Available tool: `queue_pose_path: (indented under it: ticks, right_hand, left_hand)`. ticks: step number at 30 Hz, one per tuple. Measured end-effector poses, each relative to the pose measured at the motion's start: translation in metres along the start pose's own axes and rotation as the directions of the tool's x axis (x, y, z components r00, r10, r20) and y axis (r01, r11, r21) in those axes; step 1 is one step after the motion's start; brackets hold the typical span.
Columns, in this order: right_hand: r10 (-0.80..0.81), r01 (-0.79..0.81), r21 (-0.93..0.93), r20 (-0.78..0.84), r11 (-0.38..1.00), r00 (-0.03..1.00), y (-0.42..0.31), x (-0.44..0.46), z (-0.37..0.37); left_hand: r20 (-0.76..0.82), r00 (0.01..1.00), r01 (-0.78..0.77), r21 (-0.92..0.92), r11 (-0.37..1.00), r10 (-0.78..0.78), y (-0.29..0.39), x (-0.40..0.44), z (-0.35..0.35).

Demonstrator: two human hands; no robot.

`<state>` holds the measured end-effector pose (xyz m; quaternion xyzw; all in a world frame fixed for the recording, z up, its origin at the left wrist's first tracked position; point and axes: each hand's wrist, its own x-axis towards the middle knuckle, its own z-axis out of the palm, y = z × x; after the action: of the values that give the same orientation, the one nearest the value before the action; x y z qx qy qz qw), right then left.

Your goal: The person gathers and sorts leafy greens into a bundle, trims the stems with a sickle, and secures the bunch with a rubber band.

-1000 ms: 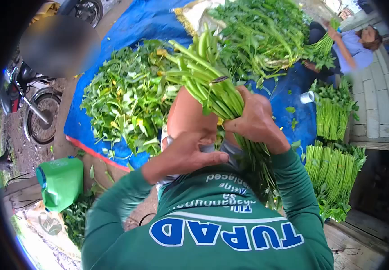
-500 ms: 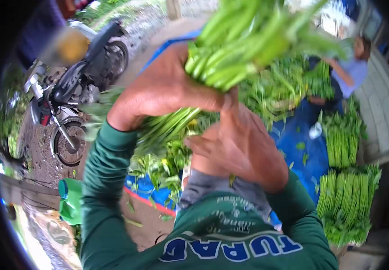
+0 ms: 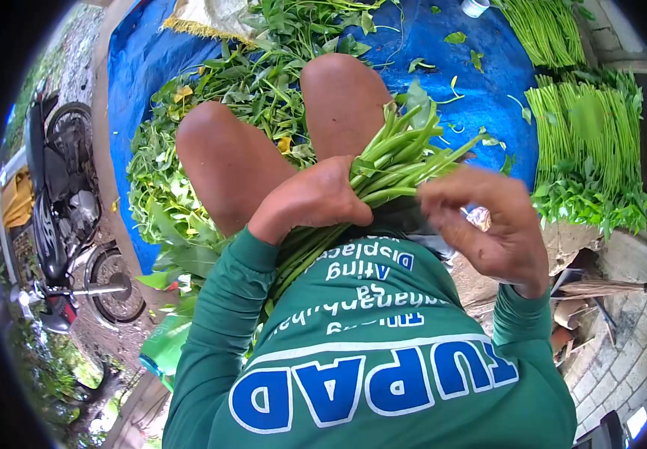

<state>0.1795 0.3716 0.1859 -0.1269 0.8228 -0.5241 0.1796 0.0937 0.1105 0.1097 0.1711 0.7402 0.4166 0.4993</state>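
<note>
My left hand (image 3: 316,196) is closed around a bunch of water spinach (image 3: 398,153), low in front of my shirt. The cut stem ends fan out to the right of my fist. Its leaves (image 3: 188,254) trail to the lower left, partly hidden behind my left forearm. Beside the stem ends is my right hand (image 3: 492,224), fingers bent and thumb apart. Motion blurs its fingertips, and whether they touch a stem is unclear.
Loose greens (image 3: 263,90) are heaped on a blue tarp (image 3: 480,97) around my knees. Bundled stems (image 3: 589,142) stand stacked at right, near a white cup (image 3: 475,7). A motorcycle (image 3: 61,202) is parked at left, and a green jug (image 3: 166,340) is by my left elbow.
My view has tilted down. The bunch in my left hand has come down from high in front to my lap. My right hand has moved away from my left, toward the stem ends.
</note>
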Motion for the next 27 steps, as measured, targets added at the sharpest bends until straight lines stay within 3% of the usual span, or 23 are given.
queue_pose_path:
  ticks: [2,6,8,12,15,21,27]
  right_hand:
    - [-0.338,0.281,-0.237,-0.248,0.930,0.908,-0.003,0.023,0.008]
    - [-0.322,0.199,-0.473,-0.194,0.858,0.927,0.035,0.045,0.027]
    - [-0.236,0.123,-0.433,-0.217,0.893,0.947,0.046,0.045,0.030]
    - [-0.029,-0.033,-0.323,-0.185,0.946,0.982,0.053,0.053,0.032]
    - [-0.151,0.087,-0.389,-0.138,0.917,0.979,0.051,0.059,0.027]
    - [-0.107,0.050,-0.442,-0.105,0.896,0.989,0.041,0.052,0.020]
    - [-0.310,0.169,-0.503,-0.211,0.848,0.927,0.060,0.063,0.030]
  left_hand:
    - [0.031,0.999,0.007,-0.056,0.998,-0.006,0.003,0.003,-0.003]
    - [0.001,0.999,0.032,-0.020,0.999,-0.032,-0.005,0.007,-0.004]
    - [-0.005,0.998,0.063,0.042,0.997,-0.062,-0.006,0.008,-0.004]
    - [-0.025,0.999,0.047,-0.009,0.999,-0.048,-0.010,0.004,-0.005]
    - [-0.018,1.000,0.018,-0.025,1.000,-0.018,-0.009,0.002,-0.008]
    - [0.024,0.998,-0.053,-0.127,0.991,0.057,-0.016,0.003,-0.009]
    - [0.046,0.999,-0.023,-0.146,0.989,0.030,-0.008,0.000,-0.012]
